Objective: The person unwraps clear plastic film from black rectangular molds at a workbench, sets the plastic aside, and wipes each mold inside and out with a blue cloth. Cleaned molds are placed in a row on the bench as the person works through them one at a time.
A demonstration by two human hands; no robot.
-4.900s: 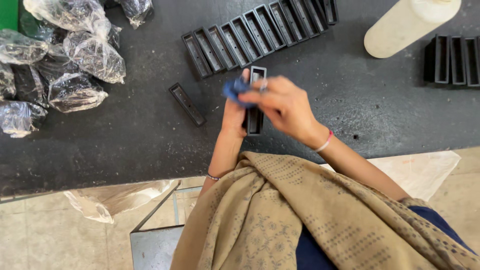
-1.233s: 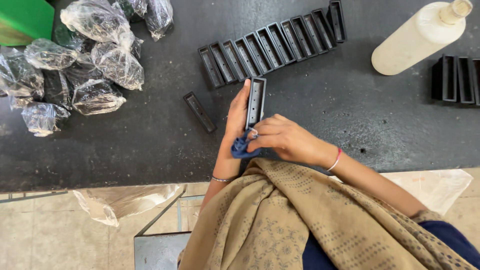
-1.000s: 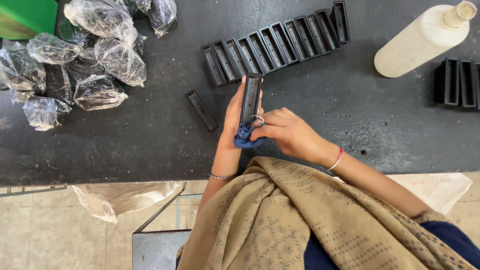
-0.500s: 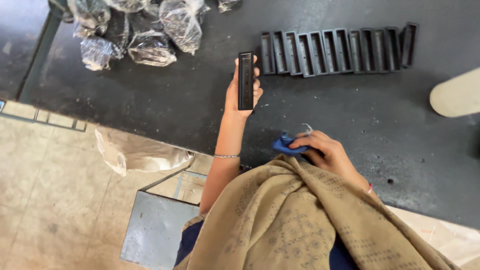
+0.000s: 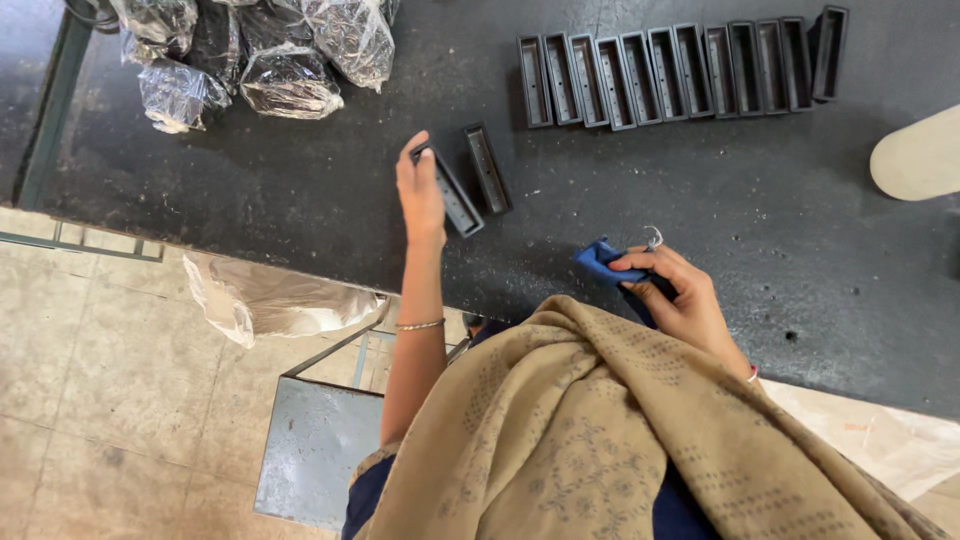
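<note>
My left hand grips a long black plastic tray piece low over the dark table, right beside another loose black piece lying flat. My right hand rests near the table's front edge, fingers closed on a folded blue cloth. A row of several matching black pieces stands side by side at the back of the table.
Clear plastic bags of dark parts are piled at the back left. A cream plastic bottle lies at the right edge. A crumpled plastic bag hangs below the table front, above a grey metal bin on the tiled floor.
My left hand has carried the black piece away from the cloth and down next to the loose piece on the table. My right hand with the blue cloth has dropped back toward my body.
</note>
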